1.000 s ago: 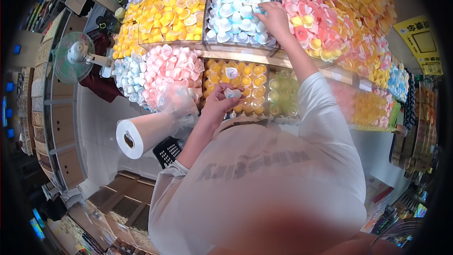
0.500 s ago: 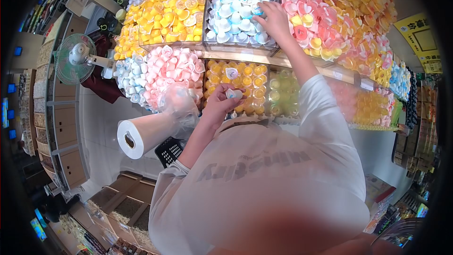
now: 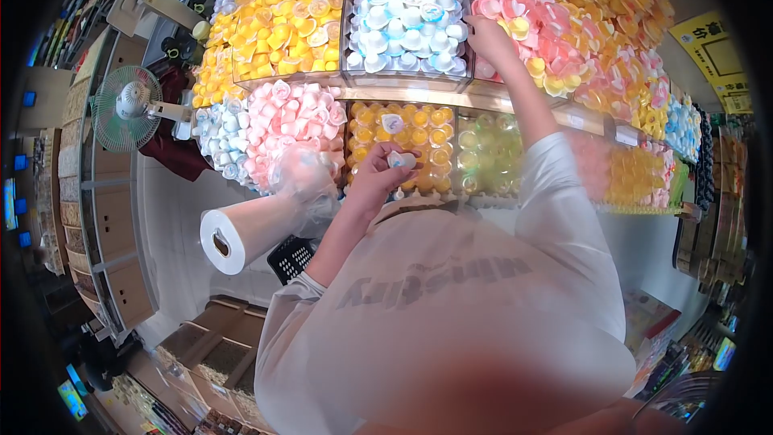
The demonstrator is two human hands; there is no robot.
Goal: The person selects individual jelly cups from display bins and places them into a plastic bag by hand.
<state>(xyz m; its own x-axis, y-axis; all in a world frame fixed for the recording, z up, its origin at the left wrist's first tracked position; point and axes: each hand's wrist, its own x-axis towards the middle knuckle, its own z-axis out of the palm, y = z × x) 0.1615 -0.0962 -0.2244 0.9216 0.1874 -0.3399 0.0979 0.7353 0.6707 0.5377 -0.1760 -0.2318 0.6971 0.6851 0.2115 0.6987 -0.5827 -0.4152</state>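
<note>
My left hand is closed around a small white-and-blue cup, in front of the bin of orange jelly cups. My right hand reaches up to the right edge of the clear bin that holds white-and-blue cups. Its fingertips are at the bin's right wall, beside the pink jelly cups; whether they hold anything is too unclear to tell.
Yellow cups and pink-and-white cups lie on the left. A roll of plastic bags juts out below them, near a black basket. A green fan stands farther left.
My right hand has moved right and slightly down, from above the white-and-blue cups to the bin's right edge. My left hand has hardly moved and keeps its cup.
</note>
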